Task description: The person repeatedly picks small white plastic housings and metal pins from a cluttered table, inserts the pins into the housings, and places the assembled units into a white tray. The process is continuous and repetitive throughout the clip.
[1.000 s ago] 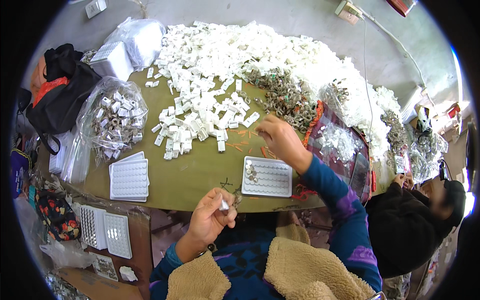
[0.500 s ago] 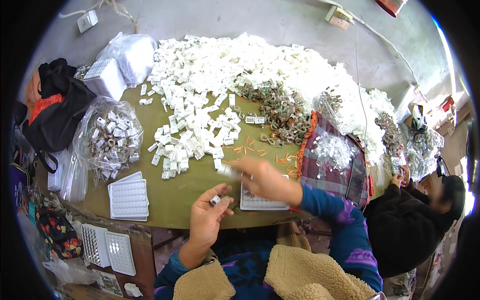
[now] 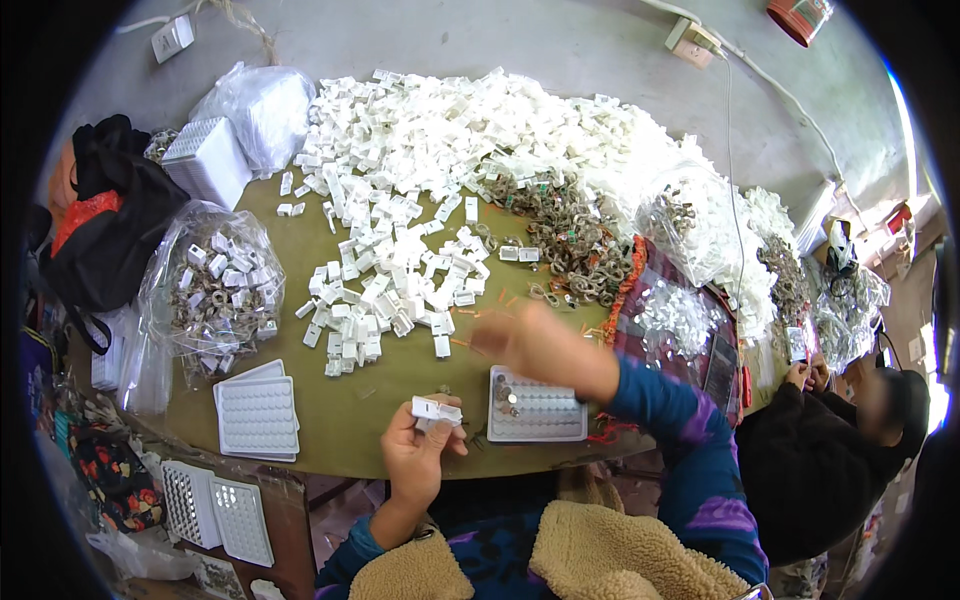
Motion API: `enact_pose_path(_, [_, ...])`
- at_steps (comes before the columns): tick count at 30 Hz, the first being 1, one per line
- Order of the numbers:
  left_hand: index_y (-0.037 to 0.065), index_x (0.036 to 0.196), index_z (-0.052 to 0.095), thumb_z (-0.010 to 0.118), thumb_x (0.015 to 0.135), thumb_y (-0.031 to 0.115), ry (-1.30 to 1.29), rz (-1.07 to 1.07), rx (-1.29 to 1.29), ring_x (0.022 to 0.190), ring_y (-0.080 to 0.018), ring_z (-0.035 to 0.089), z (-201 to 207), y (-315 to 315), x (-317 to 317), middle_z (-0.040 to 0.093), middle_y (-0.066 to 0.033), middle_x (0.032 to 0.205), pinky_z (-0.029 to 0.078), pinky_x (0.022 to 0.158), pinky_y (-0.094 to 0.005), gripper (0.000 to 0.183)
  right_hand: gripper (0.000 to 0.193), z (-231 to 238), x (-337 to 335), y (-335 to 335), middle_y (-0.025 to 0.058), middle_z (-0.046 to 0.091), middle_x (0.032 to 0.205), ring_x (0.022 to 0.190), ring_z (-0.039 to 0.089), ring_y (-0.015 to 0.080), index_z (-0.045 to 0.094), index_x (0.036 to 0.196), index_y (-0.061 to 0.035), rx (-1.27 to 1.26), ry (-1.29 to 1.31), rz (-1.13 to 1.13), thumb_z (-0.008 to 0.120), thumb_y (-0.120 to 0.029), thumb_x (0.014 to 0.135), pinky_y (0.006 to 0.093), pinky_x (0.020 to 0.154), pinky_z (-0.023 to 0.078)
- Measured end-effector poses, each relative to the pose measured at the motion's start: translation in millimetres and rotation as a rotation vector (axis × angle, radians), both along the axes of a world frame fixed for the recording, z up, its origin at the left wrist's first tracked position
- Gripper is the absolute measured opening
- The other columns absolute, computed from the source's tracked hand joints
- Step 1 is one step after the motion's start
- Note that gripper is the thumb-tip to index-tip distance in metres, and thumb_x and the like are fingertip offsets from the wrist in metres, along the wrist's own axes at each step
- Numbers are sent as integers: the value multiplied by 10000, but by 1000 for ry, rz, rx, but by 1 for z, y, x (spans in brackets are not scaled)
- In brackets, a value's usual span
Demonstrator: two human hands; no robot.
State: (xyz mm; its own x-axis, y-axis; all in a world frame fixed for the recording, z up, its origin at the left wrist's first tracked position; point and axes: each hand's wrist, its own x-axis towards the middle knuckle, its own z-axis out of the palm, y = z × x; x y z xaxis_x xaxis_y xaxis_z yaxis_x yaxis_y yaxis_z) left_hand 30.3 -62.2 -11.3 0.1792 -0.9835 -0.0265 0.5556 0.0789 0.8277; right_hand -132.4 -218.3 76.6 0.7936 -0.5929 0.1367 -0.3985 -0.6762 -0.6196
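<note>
My left hand (image 3: pixel 415 460) is closed on a small white plastic housing (image 3: pixel 437 410), thumb on top, above the near edge of the table. My right hand (image 3: pixel 545 350) hovers over the table to the right, smeared by motion; whether its fingers hold anything cannot be made out. Partly under my right forearm lies a white tray (image 3: pixel 550 425) with rows of round hollows and several small round metal discs (image 3: pixel 507 393) at its left side. Beyond my hands spreads a heap of white plastic housings (image 3: pixel 385 295). Thin orange sticks (image 3: pixel 460 341) lie beside my right fingers.
A clear bag of white and grey-brown parts (image 3: pixel 225 290) and pale trays (image 3: pixel 255 415) are at left. Grey-brown coiled parts (image 3: pixel 580 245) lie back right, near a plaid cloth (image 3: pixel 665 270) with clear pieces. Another person (image 3: pixel 810 470) sits at far right.
The white housing in my right hand before is now in my left hand. My right hand has moved slightly up and right, uncovering the tray and its discs.
</note>
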Motion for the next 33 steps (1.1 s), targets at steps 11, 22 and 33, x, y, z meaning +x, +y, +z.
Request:
enact_pose_path(11, [-26, 1068, 565, 620, 950, 25, -309, -33, -64, 793, -110, 653, -1, 2, -6, 638, -91, 1103, 551, 667, -235, 140, 177, -49, -7, -140, 219, 688, 876, 854, 671, 405, 696, 902, 11, -317, 324, -481, 580, -36, 777, 463, 769, 546])
enact_pose_path(22, [-11, 1085, 568, 623, 956, 45, -319, -49, -66, 774, -89, 634, -2, 4, -6, 646, -63, 1022, 536, 655, -226, 151, 351, 0, -31, -81, 109, 698, 779, 692, 658, 165, 670, 1066, 77, 177, 146, -315, 747, 4, 731, 294, 646, 517])
enact_pose_path(33, [-34, 1100, 541, 565, 973, 36, -17, 38, -229, 762, -151, 658, 28, 10, 2, 632, -185, 1156, 572, 581, -268, 147, 324, 4, -27, -4, 113, 672, 895, 792, 655, 228, 657, 1101, 9, -273, -166, -188, 704, 45, 782, 323, 715, 529])
